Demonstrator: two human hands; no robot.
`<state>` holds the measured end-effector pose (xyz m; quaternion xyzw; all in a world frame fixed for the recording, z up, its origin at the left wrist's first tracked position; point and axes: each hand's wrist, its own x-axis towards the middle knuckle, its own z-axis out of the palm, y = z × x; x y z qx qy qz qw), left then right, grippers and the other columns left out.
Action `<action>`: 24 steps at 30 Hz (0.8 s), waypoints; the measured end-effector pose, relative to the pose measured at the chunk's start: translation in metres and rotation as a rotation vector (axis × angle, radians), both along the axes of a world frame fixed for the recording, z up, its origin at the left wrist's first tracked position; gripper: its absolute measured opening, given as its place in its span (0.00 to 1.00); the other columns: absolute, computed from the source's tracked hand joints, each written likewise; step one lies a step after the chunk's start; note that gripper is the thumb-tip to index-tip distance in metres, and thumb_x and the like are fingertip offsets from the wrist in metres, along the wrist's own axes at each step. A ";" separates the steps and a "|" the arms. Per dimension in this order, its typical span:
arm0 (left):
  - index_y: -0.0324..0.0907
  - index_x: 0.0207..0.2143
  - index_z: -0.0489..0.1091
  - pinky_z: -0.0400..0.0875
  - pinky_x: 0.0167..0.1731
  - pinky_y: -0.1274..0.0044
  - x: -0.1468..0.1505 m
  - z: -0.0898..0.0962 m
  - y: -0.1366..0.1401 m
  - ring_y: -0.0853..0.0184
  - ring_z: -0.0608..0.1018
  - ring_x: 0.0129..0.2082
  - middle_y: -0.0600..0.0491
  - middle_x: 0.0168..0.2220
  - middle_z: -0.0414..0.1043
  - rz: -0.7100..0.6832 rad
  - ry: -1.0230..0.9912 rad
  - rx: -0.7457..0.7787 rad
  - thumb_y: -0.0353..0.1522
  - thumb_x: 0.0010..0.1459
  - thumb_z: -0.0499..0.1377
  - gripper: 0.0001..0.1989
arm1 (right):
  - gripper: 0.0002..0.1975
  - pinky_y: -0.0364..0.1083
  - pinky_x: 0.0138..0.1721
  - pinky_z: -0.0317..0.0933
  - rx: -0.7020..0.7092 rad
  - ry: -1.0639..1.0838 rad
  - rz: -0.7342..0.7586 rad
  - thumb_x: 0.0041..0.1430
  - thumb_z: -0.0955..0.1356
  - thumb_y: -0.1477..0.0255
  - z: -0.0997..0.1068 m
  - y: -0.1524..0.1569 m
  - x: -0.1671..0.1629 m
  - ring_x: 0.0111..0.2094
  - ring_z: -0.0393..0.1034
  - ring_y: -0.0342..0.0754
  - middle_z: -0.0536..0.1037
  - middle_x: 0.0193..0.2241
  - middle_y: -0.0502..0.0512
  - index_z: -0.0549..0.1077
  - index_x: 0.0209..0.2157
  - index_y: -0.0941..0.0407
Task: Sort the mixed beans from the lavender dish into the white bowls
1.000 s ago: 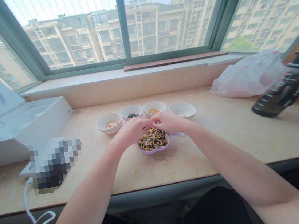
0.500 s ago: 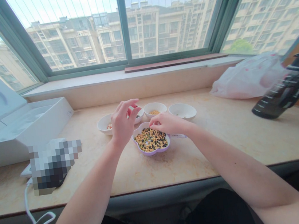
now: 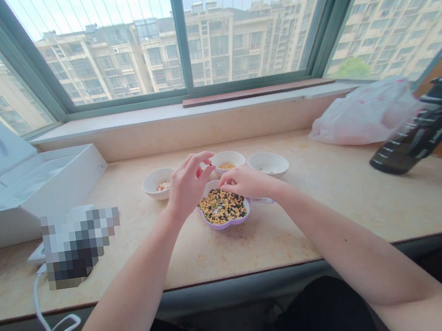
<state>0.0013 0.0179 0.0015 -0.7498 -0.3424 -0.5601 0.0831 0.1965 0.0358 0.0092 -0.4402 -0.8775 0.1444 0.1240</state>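
1. the purple bowl of mixed yellow and dark beans sits on the stone counter, straight ahead and near its front half. its rim is lobed, and its longer side runs left to right across the view.
2. the left hand hovers over the bowl's far left rim, fingers loosely curled, thumb and forefinger close together; whether a bean is pinched between them is too small to tell.
3. the right hand rests at the bowl's far right edge, fingertips bunched down into the beans; what they grip cannot be made out.
4. behind the bowl stand small white bowls in a row: one with pale bits, one with yellow beans, one nearly bare. another is mostly hidden behind the left hand.
5. a pale tag just right of the purple bowl is half covered by the right wrist.
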 end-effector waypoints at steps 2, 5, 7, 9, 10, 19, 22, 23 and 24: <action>0.45 0.47 0.74 0.71 0.31 0.82 0.001 -0.001 -0.001 0.77 0.73 0.24 0.58 0.34 0.79 -0.014 0.013 -0.041 0.28 0.61 0.64 0.12 | 0.12 0.43 0.36 0.59 0.001 0.003 -0.002 0.64 0.65 0.71 0.000 -0.001 0.000 0.35 0.74 0.47 0.83 0.35 0.54 0.83 0.38 0.54; 0.45 0.47 0.74 0.71 0.31 0.82 0.003 -0.002 -0.002 0.76 0.72 0.23 0.58 0.33 0.79 -0.036 0.037 -0.089 0.29 0.61 0.64 0.11 | 0.12 0.44 0.35 0.58 -0.002 0.004 -0.012 0.64 0.66 0.71 0.001 -0.003 -0.001 0.35 0.74 0.47 0.83 0.34 0.53 0.83 0.39 0.54; 0.46 0.46 0.75 0.71 0.31 0.81 0.004 -0.002 -0.003 0.76 0.72 0.23 0.58 0.33 0.79 -0.045 0.046 -0.104 0.29 0.61 0.65 0.11 | 0.12 0.44 0.34 0.58 -0.004 0.005 -0.016 0.64 0.66 0.70 0.001 -0.003 -0.001 0.34 0.73 0.47 0.83 0.33 0.53 0.83 0.39 0.54; 0.46 0.45 0.75 0.71 0.32 0.81 0.005 -0.002 -0.003 0.76 0.72 0.24 0.58 0.34 0.79 -0.051 0.043 -0.125 0.29 0.60 0.65 0.11 | 0.12 0.44 0.34 0.58 -0.007 0.009 -0.017 0.64 0.66 0.70 0.001 -0.003 -0.001 0.34 0.73 0.46 0.83 0.33 0.53 0.83 0.39 0.54; 0.46 0.46 0.75 0.71 0.32 0.81 0.005 -0.002 -0.003 0.76 0.72 0.24 0.58 0.34 0.79 -0.052 0.040 -0.141 0.29 0.60 0.65 0.11 | 0.12 0.44 0.34 0.58 -0.010 0.013 -0.017 0.64 0.66 0.70 0.001 -0.002 0.000 0.34 0.73 0.46 0.83 0.33 0.53 0.83 0.39 0.54; 0.45 0.40 0.77 0.72 0.39 0.75 -0.011 0.002 0.020 0.69 0.77 0.31 0.54 0.38 0.80 0.131 0.093 -0.386 0.29 0.62 0.60 0.06 | 0.12 0.45 0.40 0.62 -0.009 0.017 -0.016 0.65 0.65 0.70 0.002 -0.003 -0.001 0.39 0.75 0.49 0.84 0.38 0.55 0.83 0.40 0.54; 0.45 0.43 0.77 0.72 0.45 0.71 -0.016 0.000 0.031 0.65 0.79 0.37 0.52 0.42 0.81 0.230 0.163 -0.485 0.28 0.62 0.58 0.10 | 0.12 0.45 0.40 0.63 0.001 0.009 -0.008 0.64 0.66 0.71 0.003 -0.004 -0.001 0.40 0.76 0.49 0.84 0.38 0.55 0.83 0.40 0.54; 0.45 0.44 0.77 0.71 0.47 0.70 -0.017 0.000 0.033 0.63 0.80 0.39 0.51 0.42 0.81 0.264 0.194 -0.511 0.28 0.63 0.57 0.10 | 0.12 0.45 0.40 0.63 0.003 0.005 -0.006 0.64 0.66 0.71 0.003 -0.004 -0.001 0.40 0.76 0.50 0.84 0.39 0.55 0.83 0.40 0.54; 0.45 0.45 0.77 0.70 0.49 0.69 -0.018 -0.001 0.036 0.62 0.80 0.41 0.50 0.43 0.81 0.295 0.228 -0.533 0.28 0.63 0.57 0.11 | 0.12 0.45 0.40 0.63 0.003 -0.001 -0.006 0.63 0.66 0.72 0.003 -0.004 -0.002 0.40 0.76 0.50 0.84 0.39 0.54 0.83 0.41 0.54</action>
